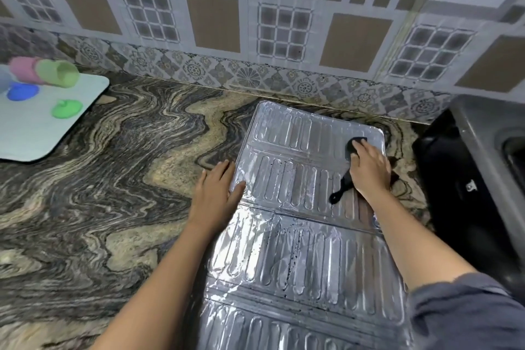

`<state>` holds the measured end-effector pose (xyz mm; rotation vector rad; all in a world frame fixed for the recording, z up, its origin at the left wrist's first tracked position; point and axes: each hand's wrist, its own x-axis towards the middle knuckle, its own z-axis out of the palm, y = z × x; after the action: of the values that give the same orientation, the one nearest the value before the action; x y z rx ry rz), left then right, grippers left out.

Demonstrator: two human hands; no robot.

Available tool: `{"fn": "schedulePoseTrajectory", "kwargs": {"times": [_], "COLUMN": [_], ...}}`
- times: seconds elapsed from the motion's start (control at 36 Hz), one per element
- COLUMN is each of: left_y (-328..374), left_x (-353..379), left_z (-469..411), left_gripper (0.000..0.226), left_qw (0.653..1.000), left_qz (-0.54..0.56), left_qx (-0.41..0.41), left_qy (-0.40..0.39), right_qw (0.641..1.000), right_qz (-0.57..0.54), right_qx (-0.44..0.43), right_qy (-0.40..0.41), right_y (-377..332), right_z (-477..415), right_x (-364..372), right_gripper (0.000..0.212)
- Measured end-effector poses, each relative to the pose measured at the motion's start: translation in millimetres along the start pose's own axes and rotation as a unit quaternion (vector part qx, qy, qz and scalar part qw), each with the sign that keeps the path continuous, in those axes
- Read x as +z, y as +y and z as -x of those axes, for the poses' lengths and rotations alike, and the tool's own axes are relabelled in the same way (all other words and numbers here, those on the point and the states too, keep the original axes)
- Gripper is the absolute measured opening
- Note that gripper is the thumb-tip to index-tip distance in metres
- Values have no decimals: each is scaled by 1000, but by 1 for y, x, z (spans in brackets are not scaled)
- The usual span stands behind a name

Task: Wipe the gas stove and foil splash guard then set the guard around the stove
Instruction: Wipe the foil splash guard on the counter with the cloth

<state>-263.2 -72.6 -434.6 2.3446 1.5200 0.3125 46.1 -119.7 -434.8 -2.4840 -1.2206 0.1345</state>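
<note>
1. Foil splash guard [298, 236]: lies flat and unfolded on the marbled stone counter [99, 193], long axis running from the near edge toward the tiled wall [255, 23]. Ribbed panels show dark specks, densest along the middle panels.
2. Right hand [369, 167]: palm down on the guard's far right panel, fingers pressed over a black cloth [355, 142]; a black strip of it trails out below the wrist. Grip closed onto the cloth.
3. Left hand [217, 190]: flat, fingers spread and extended, resting on the guard's left edge, part on foil and part on counter. Nothing grasped.
4. Gas stove [488, 156]: dark body at right, just beside the guard.
5. Far left: pale mat [42, 133] carrying coloured plastic cups [56, 72] and lids, well apart from the guard.
</note>
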Motion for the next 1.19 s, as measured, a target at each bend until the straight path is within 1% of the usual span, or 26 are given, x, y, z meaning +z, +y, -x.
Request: {"fn": "schedulePoseTrajectory", "kwargs": {"times": [0.14,0.22,0.28,0.33,0.42,0.47,0.64,0.75,0.83,1.0,1.08,1.19], "left_y": [2,2,-1,-5,-9,-10,-11,-11,-10,-13,-13,-14], "left_x": [-9,-7,-3,0,6,12,18,18,16,20,20,21], "left_z": [2,14,25,34,43,45,46,46,47,44,44,43], "left_gripper": [62,64,64,65,72,72,66,63,63,65,65,66], "left_qw": [999,997,997,998,997,996,997,997,998,998,998,998], "left_qz": [38,36,33,18,-42,-65,-59,-51,-38,-41,-39,-43], "left_qx": [17,32,28,31,50,55,53,49,47,45,44,44], "left_qy": [-27,-59,-62,-60,-49,-35,-10,-5,-1,-4,-2,-2], "right_qw": [1000,999,999,999,997,996,998,998,999,990,974,940], "right_qz": [-19,-23,-28,-29,-26,-21,-18,-29,-34,-23,-3,-2], "right_qx": [-18,-7,8,30,66,80,63,47,6,-132,-209,-312], "right_qy": [3,23,32,28,18,14,23,10,6,-43,-85,-139], "right_y": [0,-3,-5,-8,-15,-25,-68,-102,-124,-150,-156,-146], "right_z": [-1,2,6,8,14,21,46,52,52,50,49,47], "right_x": [0,3,3,4,4,7,25,37,47,57,58,52], "right_gripper": [40,39,40,41,43,43,45,47,46,45,45,43]}}
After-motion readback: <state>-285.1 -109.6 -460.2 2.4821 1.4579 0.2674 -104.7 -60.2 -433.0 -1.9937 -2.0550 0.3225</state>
